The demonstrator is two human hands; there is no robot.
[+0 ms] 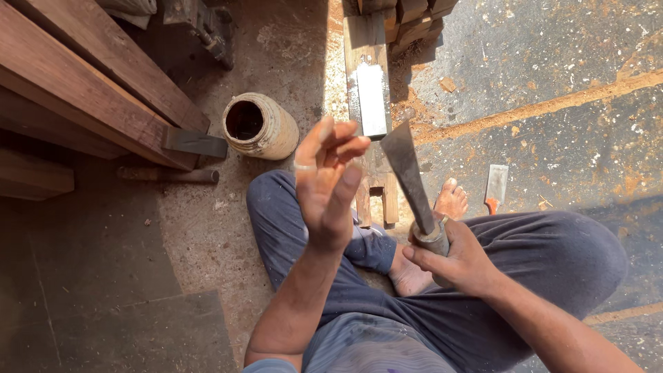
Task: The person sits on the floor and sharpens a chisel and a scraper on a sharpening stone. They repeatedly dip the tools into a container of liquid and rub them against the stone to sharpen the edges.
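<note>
Firmly gripped in right hand (pixel 459 262): chisel (pixel 409 179), stiff, heavy steel, held by handle; left hand (pixel 330 183) open, empty.

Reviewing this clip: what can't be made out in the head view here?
- Chisel: its handle is buried in the right hand.
- Left hand: raised and open, it is motion-blurred and covers part of the wooden jig behind it.
- Jar: its inside is dark, so any contents cannot be seen.
- Second chisel: most of its handle is hidden behind the knee.
- Beams: cut off by the left edge.
</note>
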